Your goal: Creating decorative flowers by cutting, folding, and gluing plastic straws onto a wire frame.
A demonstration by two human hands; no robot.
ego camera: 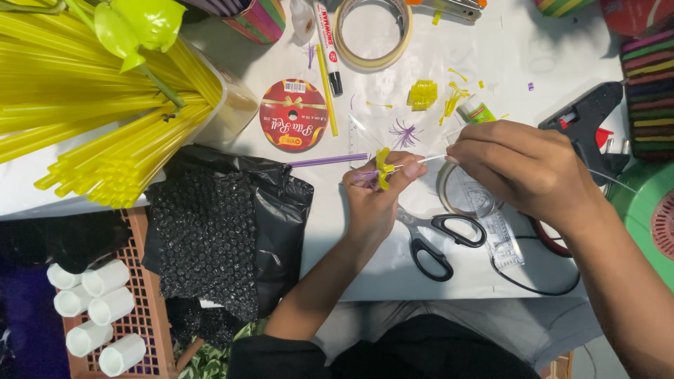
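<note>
1. Left hand [375, 200], one: at centre, fingers pressed together, pinching a small yellow-and-purple frilled piece [381, 170] at its fingertips, above the white table [365, 274].
2. Right hand [526, 168], one: at 3 o'clock of the left hand, fingertips pinched on a thin clear strand [430, 160] that runs across to the frilled piece.
3. Scissors [439, 238], one pair, black handles: at 5 o'clock of the left hand, blades partly hidden beneath it.
4. Clear ruler [495, 224], one: under the right hand, upper end covered.
5. Tape rolls, two: one pale roll [372, 31] at 12 o'clock; one clear roll [449, 193] mostly hidden by the right hand.
6. Ribbon spool [293, 116], one, red disc: at 10 o'clock of the left hand.
7. Glue gun [586, 116], one, black: at 2 o'clock, cord trailing under the right forearm.
8. Purple straw [326, 161], one: just left of the frilled piece.
9. Yellow straws [91, 105], a bundle too many to count: in a clear tub at 10 o'clock, cut off by the frame edge.
10. White tubes [95, 309], five showing: in an orange crate [151, 316] at 8 o'clock.
11. Black plastic bag [232, 224], one: at 9 o'clock, contents hidden.
12. Marker [328, 45], one; yellow pencil-like stick [326, 91], one: both at 11 o'clock.
13. Yellow scraps [423, 95] and purple frill [404, 133]: scattered at 12 to 1 o'clock, too small to count.
</note>
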